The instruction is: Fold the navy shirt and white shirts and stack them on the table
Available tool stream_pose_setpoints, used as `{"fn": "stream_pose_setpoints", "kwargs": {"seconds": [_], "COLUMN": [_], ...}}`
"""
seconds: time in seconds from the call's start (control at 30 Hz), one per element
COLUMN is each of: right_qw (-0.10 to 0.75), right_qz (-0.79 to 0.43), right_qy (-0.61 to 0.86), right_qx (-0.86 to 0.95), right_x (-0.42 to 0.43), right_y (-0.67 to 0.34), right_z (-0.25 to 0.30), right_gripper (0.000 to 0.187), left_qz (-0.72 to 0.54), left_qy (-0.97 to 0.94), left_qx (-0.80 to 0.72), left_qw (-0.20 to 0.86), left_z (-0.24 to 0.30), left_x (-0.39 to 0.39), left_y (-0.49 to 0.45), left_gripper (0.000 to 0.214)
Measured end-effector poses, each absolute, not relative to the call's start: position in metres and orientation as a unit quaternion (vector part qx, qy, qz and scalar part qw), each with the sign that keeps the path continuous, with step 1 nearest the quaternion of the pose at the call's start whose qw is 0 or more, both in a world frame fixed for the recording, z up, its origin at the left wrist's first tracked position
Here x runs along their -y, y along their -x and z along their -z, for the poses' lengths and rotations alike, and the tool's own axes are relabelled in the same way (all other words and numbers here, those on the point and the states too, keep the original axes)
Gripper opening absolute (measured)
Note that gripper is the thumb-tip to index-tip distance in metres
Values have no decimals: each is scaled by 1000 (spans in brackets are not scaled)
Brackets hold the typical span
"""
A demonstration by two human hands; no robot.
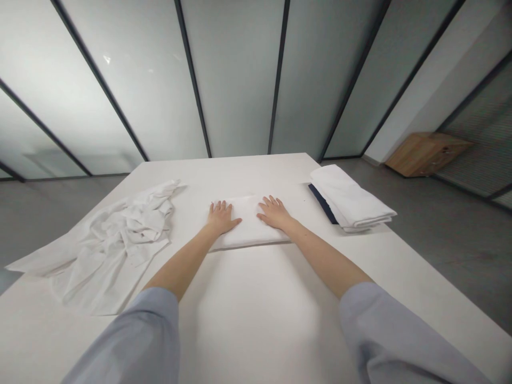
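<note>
A folded white cloth (248, 233) lies flat on the table in front of me, its near edge running roughly left to right. My left hand (221, 217) rests palm down on its left part, fingers spread. On the right part lies my right hand (276, 213), also flat with the fingers apart. Neither hand grips anything. The cloth's outer corners are partly covered by my hands and wrists.
A crumpled heap of white cloth (120, 229) spreads over the table's left side and past its edge. At the right edge sits a stack of folded white cloths (352, 197), partly on a dark blue piece (323, 204). A wooden cabinet (426, 154) stands beyond the white table (256, 314).
</note>
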State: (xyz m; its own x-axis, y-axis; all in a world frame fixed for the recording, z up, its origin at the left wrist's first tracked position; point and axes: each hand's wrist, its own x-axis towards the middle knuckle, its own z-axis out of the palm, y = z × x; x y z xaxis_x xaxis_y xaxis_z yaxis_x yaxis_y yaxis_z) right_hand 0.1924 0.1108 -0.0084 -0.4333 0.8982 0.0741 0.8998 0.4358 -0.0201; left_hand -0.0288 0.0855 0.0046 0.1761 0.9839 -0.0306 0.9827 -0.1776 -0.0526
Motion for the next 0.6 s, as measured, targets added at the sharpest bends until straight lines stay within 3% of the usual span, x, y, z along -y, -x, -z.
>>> {"fn": "stream_pose_setpoints", "kwargs": {"seconds": [0.13,0.33,0.6], "right_qw": [41,-13,-9], "right_qz": [-18,-105,-131], "right_qy": [472,508,591], "right_qx": [881,855,796], "right_x": [-93,-71,-82], "right_y": [-173,-173,-221], "right_z": [-3,3,13], "right_gripper": [48,62,67], "left_qz": [-29,-52,-6], "left_qy": [797,767,747], "left_qx": [602,632,647], "left_qw": [-41,-99,-151], "left_z": [-9,3,5], "left_x": [-73,-61,-58], "left_y": [14,28,64], "left_gripper": [65,74,75]}}
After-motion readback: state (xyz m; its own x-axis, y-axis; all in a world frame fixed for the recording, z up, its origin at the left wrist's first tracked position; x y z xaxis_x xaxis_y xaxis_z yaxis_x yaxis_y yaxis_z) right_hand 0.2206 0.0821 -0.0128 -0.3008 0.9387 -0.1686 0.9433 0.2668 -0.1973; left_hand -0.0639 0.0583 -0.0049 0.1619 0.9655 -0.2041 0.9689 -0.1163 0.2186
